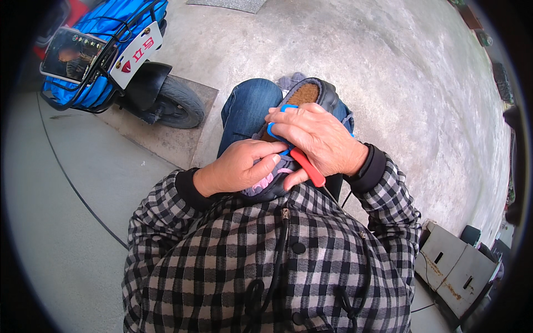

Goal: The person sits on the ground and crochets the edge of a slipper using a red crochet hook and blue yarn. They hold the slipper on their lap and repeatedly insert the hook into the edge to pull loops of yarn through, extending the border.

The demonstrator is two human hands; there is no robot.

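Note:
A slipper (305, 94) with a dark sole edge and brown plush insole lies across my jeans-clad lap. Its grey and pink knitted upper (263, 183) shows at the end nearest my body. My left hand (235, 164) grips the slipper by this upper, thumb and forefinger close together. Over the middle of the slipper, my right hand (327, 137) holds a tool by its red handle (308, 167); a thin metal shaft runs from the handle toward my jacket. Blue bands (272, 131) loop around fingers of my right hand. The exact working point is hidden under my fingers.
An electric scooter's rear wheel (181, 104) and rack stand at the upper left. A phone (73, 54) with a lit screen rests on the rack's blue cover (100, 21). A rust-stained metal cabinet (454, 266) stands at the lower right. Concrete floor (395, 83) surrounds me.

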